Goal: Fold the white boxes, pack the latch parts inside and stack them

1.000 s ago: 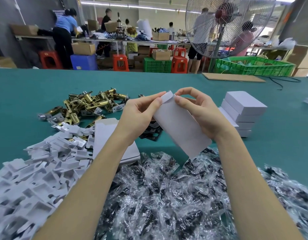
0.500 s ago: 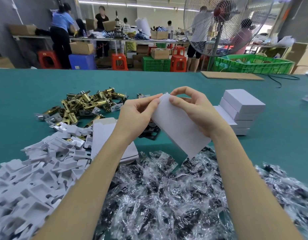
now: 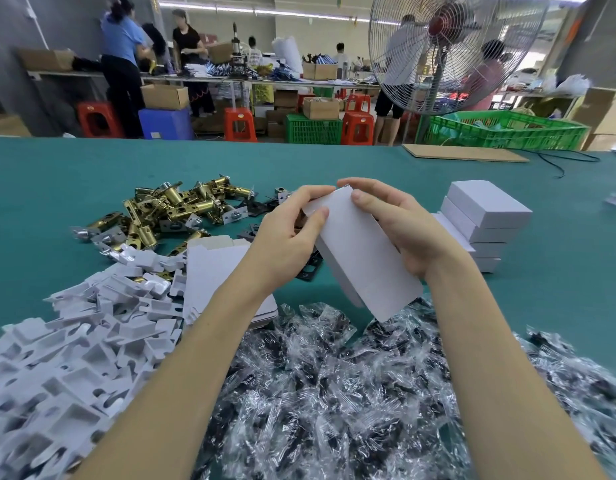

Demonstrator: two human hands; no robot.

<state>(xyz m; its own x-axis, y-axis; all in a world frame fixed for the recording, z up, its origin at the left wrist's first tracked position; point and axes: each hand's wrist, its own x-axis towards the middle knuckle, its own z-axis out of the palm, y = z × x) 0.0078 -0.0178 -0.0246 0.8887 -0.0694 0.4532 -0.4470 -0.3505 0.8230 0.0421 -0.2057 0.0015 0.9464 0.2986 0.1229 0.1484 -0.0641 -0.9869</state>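
Both hands hold a white box (image 3: pixel 365 261) up over the green table (image 3: pixel 57 174), its far end tilted away from me. My left hand (image 3: pixel 289 233) pinches the far left corner with thumb and fingers. My right hand (image 3: pixel 400 223) grips the right side, fingers curled over the top edge. A stack of folded white boxes (image 3: pixel 483 220) stands just right of my right hand. Brass latch parts (image 3: pixel 171 209) lie heaped at the left. Flat unfolded box blanks (image 3: pixel 213 268) lie under my left forearm.
White plastic inserts (image 3: pixel 74 348) are piled at the near left. Small clear bags with dark parts (image 3: pixel 334 393) cover the near table. Black plates (image 3: pixel 310 271) lie under the held box. A cardboard sheet (image 3: pixel 466 154) and cable lie far right; a fan (image 3: pixel 448 50) and workers stand beyond.
The small end flap that stuck up a second ago is now folded down. Both hands have closed in more tightly over the box's far end, which has dropped slightly.
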